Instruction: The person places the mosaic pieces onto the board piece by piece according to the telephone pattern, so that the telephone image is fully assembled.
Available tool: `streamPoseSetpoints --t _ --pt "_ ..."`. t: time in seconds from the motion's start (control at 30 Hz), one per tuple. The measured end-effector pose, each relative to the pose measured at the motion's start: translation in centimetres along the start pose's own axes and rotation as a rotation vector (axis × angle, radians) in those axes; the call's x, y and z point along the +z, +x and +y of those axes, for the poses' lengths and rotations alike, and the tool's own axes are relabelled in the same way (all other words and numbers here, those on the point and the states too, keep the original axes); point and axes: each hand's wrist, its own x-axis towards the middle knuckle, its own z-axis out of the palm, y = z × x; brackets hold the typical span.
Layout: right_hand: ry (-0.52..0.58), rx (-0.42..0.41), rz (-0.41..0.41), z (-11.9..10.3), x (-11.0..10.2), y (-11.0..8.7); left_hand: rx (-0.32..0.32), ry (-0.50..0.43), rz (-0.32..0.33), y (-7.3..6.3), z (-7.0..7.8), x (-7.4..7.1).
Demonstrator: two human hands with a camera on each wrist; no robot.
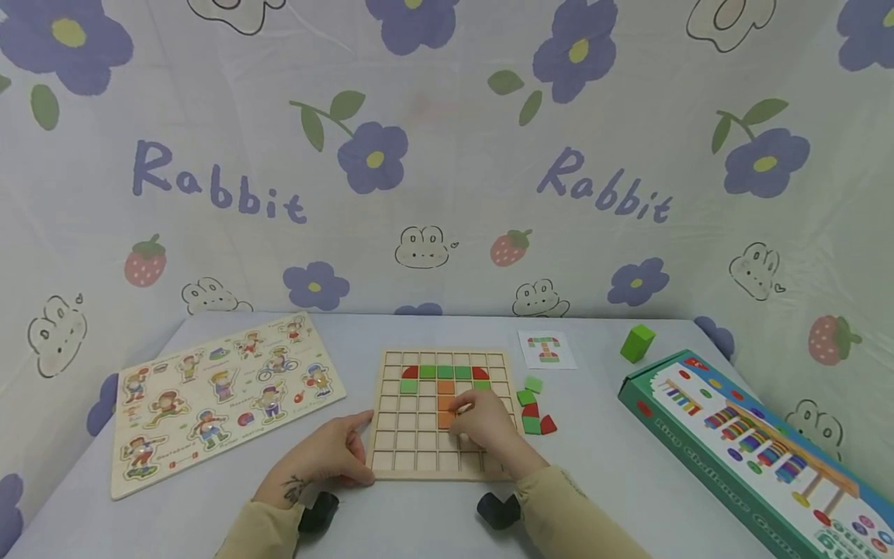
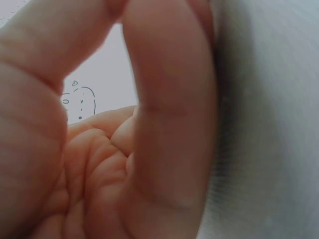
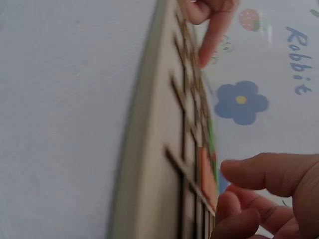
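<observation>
Hands (image 1: 489, 423) at gridded board (image 1: 408, 442) (partly covered)

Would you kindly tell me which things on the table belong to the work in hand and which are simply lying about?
Apparently in use: grid board; red, green and orange tiles on it; loose red and green tiles beside it; pattern card.

Seemingly just lying about: picture puzzle board; green block; game box.

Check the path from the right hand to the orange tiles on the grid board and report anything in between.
Nothing visible stands in between: the right hand is right beside the orange tiles, slightly overlapping them in the head view.
</observation>
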Motion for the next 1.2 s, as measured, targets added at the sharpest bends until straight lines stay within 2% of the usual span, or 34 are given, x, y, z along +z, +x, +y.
streamPoseSetpoints --t 0.13,0.27,0.47,0.63,0.8,0.97,1.1,1.2 --pt "0.069 -0.086 0.009 -0.3 -1.5 -0.3 -0.004 -0.006 -0.006 0.0 -0.1 -0.1" --pt "0.143 -0.149 0.043 -0.3 -4.4 -0.9 0.002 0.011 -0.002 0.0 0.0 -0.1" --pt "0.104 -0.126 0.109 1.3 -9.0 -1.6 -0.007 0.039 0.001 0.1 0.2 -0.1" --pt "0.013 -0.07 0.105 2.3 -11.4 -1.7 -0.014 0.039 0.001 -0.1 0.4 0.0" --pt "-0.092 0.042 0.071 3.5 -12.2 -1.4 -0.001 0.06 0.004 -0.3 0.4 0.0" --pt "-0.231 0.13 0.006 4.8 -12.2 -0.8 0.003 0.064 0.006 -0.3 0.3 0.0" --pt "-0.31 0.149 -0.03 5.2 -11.8 -0.5 -0.002 0.052 0.002 -0.2 0.3 0.0" --pt "-0.348 0.138 -0.029 5.2 -11.5 -0.7 0.001 0.046 -0.004 -0.2 0.3 0.0"
